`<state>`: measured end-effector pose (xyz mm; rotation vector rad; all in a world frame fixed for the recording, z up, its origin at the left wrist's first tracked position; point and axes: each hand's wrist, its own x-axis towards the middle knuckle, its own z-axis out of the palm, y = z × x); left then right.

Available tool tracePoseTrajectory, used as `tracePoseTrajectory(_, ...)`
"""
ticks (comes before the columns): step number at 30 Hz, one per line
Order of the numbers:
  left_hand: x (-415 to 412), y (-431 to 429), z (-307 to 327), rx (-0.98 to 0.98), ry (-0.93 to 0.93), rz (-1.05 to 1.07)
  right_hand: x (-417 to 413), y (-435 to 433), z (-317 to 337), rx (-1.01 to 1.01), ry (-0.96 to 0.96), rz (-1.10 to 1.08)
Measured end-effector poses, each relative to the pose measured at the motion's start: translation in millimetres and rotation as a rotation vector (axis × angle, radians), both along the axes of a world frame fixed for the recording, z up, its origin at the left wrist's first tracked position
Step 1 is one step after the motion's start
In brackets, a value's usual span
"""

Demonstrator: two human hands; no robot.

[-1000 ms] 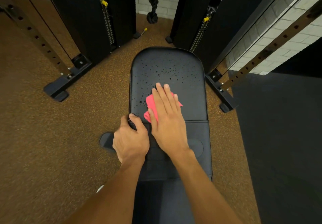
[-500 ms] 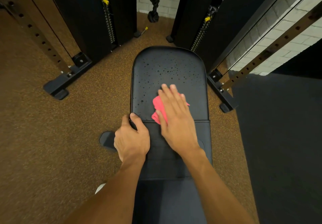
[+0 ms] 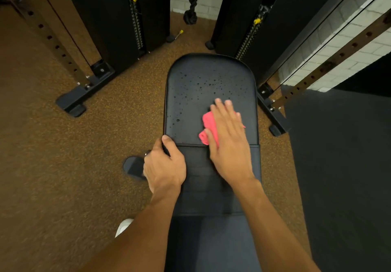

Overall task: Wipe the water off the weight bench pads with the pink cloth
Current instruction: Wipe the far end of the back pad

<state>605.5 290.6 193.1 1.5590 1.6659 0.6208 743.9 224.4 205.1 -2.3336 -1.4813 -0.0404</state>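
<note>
while the right hand lies flat, fingers straight and close together, it presses the pink cloth, which sits bunched under its palm and shows at the thumb side, on the near right part of the far pad of the weight bench. beyond and to the left of its fingertips, water drops dot the black pad, and just left of it the left hand curls over the bench's left edge at the pad's near corner, thumb on top. farther out lie speckled brown floor, black weight stacks ahead and a knotted rope hanging between them.
</note>
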Motion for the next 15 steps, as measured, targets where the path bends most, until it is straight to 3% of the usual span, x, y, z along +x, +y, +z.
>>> tracePoseTrajectory(3, -1.4, 0.3, 0.6, 0.002, -0.008, 0.010, -13.2, 9.6, -1.4, 0.037, 0.028, -0.104)
tracePoseTrajectory(10, -2.5, 0.5, 2.6, 0.016, -0.019, 0.021, -21.1, 22.2, -0.2, -0.020, -0.023, 0.133)
tracePoseTrajectory(15, -2.2, 0.1, 3.6, -0.009, -0.038, 0.013, 8.7, -14.5, -2.3, 0.033, 0.036, -0.099)
